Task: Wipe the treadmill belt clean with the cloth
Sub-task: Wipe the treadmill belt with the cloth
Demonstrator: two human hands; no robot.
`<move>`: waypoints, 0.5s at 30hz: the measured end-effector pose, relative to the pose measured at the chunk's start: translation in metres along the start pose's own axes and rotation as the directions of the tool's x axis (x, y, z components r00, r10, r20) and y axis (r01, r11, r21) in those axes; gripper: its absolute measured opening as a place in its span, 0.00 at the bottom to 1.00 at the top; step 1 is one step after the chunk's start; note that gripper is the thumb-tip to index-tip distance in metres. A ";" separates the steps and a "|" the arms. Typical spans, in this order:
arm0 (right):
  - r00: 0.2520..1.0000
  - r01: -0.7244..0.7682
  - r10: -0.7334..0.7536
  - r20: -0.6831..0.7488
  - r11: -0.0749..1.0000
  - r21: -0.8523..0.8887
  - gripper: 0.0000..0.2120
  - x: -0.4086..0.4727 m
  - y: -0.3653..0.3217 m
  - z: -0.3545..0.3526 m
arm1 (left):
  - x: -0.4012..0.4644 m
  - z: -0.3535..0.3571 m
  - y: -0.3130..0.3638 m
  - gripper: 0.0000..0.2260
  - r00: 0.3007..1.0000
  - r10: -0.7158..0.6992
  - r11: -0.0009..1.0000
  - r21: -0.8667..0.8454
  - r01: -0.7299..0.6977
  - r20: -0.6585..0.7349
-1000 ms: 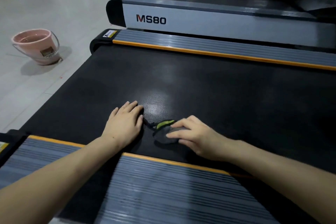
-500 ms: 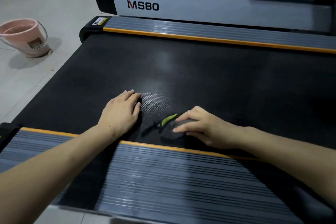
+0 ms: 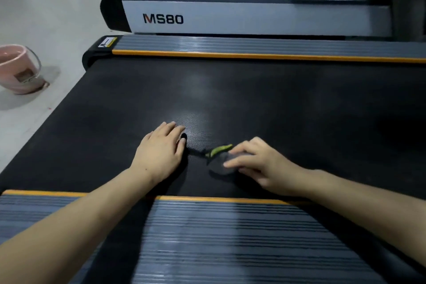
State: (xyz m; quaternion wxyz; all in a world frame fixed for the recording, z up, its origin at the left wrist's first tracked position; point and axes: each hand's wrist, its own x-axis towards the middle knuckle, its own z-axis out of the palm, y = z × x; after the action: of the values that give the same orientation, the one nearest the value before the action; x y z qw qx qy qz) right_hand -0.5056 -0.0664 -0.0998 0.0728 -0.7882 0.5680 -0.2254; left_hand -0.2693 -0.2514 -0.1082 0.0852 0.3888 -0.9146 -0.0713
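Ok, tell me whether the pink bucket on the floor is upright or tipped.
Tipped. The pink bucket leans on the floor, its rim slanted and its wire handle raised.

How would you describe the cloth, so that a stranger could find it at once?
Find the wide black belt with orange-edged rails. Near its close edge, the right hand presses a small dark grey cloth. Its bright green trim sets it apart.

Black dotted-texture treadmill belt (image 3: 276, 104); orange-edged, grey ribbed side rail (image 3: 230, 237); dark grey cloth (image 3: 219, 163) with a lime-green strip; pink bucket (image 3: 18, 71); pale floor (image 3: 57, 7).
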 end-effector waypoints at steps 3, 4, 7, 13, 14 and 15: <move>0.994 0.099 -0.095 0.046 0.992 -0.073 0.13 0.003 0.017 -0.009 | 0.003 0.001 0.007 0.18 0.999 0.045 0.999 0.009 -0.045 -0.010; 0.994 0.106 -0.102 0.042 0.985 -0.137 0.13 0.016 0.035 -0.010 | 0.004 0.001 0.011 0.18 0.998 0.061 0.998 0.014 -0.060 -0.011; 0.989 -0.121 0.089 -0.122 0.951 -0.284 0.13 0.053 0.101 -0.021 | 0.006 -0.002 0.021 0.20 0.998 0.056 0.998 -0.006 -0.056 -0.006; 0.945 -0.301 0.274 -0.176 0.942 -0.151 0.13 0.031 0.075 -0.021 | 0.010 -0.003 0.036 0.19 0.995 0.093 0.996 -0.016 -0.093 -0.020; 0.971 -0.217 0.200 -0.131 0.968 -0.128 0.13 0.014 0.057 -0.019 | 0.013 -0.003 0.037 0.18 0.995 0.097 0.995 -0.021 -0.097 -0.024; 0.986 -0.147 0.140 -0.087 0.985 -0.091 0.12 -0.005 0.041 -0.017 | 0.017 -0.002 0.038 0.17 0.994 0.101 0.994 -0.028 -0.102 -0.029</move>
State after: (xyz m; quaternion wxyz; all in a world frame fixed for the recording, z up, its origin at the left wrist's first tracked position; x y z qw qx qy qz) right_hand -0.5495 -0.0734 -0.1014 0.0274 -0.7380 0.6361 -0.2234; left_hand -0.3070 -0.2372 -0.0971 0.1071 0.3414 -0.9308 -0.0748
